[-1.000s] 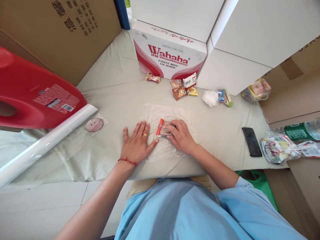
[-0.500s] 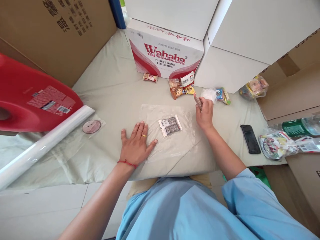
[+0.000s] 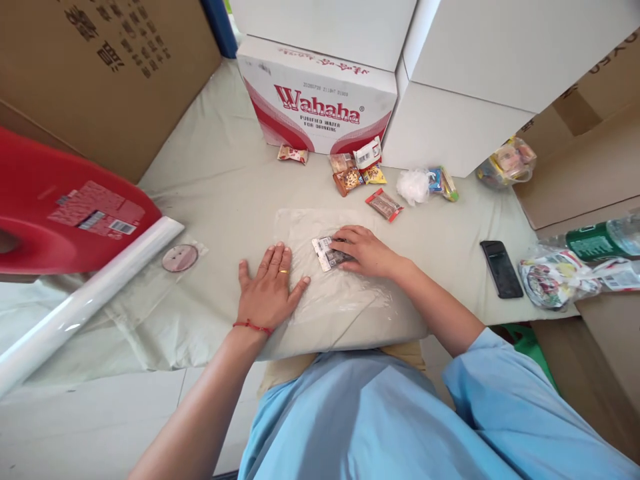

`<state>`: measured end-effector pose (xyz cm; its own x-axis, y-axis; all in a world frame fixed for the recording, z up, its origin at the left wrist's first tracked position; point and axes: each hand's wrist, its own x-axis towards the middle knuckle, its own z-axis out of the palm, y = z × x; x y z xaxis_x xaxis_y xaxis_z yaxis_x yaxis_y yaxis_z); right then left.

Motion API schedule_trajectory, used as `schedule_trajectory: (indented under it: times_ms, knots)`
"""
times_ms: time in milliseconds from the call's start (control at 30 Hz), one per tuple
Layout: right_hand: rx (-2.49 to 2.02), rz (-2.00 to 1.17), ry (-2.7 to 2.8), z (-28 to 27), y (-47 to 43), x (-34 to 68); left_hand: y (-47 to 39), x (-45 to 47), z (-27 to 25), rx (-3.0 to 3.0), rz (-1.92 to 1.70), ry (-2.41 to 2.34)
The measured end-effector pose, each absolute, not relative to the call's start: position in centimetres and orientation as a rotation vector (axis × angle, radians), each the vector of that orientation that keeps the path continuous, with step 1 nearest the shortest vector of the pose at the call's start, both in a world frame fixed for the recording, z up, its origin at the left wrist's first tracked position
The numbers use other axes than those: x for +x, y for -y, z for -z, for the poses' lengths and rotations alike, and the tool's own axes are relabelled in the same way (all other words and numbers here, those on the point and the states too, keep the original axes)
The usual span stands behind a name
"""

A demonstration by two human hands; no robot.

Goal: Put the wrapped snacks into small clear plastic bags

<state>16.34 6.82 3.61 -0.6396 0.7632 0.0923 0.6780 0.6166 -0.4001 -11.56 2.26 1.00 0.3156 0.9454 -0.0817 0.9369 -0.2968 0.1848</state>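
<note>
My left hand [image 3: 270, 287] lies flat with fingers spread on the left edge of a thin clear plastic sheet [image 3: 330, 303]. My right hand [image 3: 369, 253] reaches over a small dark-and-white snack packet [image 3: 324, 253] on that sheet, its fingers curled over the packet's right part and hiding it. Just beyond the sheet lies a brown snack packet with red ends [image 3: 384, 204]. Farther back, several wrapped snacks [image 3: 349, 180] sit in a group, and a single wrapped snack [image 3: 293, 155] rests apart to their left.
A Wahaha carton [image 3: 320, 100] and white boxes [image 3: 455, 127] stand behind. On the left are a red jug [image 3: 75, 207], a plastic film roll [image 3: 95, 297] and a round pinkish disc [image 3: 180, 258]. A phone [image 3: 501, 269] and bagged packets [image 3: 555, 280] lie right, beside a bottle [image 3: 600, 240].
My right hand has let go of the brown, red-ended packet near the back and moved left and nearer, onto the dark-and-white packet. My left hand stays on the sheet.
</note>
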Motion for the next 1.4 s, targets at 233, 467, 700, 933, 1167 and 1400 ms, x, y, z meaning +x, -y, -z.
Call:
schedule_trajectory:
  times_ms: [233, 467, 700, 933, 1167, 1400]
  knots:
    - [-1.271, -0.474, 2.313, -2.3, -7.3, 16.9, -2.2, -11.5, -0.9, 2.39, -0.11, -1.72]
    - [-1.395, -0.238, 1.735, -4.2, -5.4, 15.8, -2.3, -11.5, -0.7, 2.387, -0.119, -1.729]
    - [-1.587, -0.183, 2.321, -1.5, -1.7, 10.6, -2.3, -11.6, -0.5, 2.384, -0.141, -1.725]
    - [-1.504, -0.314, 2.199, -0.6, 0.1, 12.0, -2.3, -11.6, -0.6, 2.383, -0.161, -1.712]
    - [-1.491, -0.363, 2.267, -0.9, -0.7, 13.2, -2.2, -12.1, -0.2, 2.356, -0.293, -1.683]
    - [-1.155, -0.672, 2.319, -3.8, 4.9, 16.5, -0.3, -15.3, 0.3, 2.534, -0.68, -1.444]
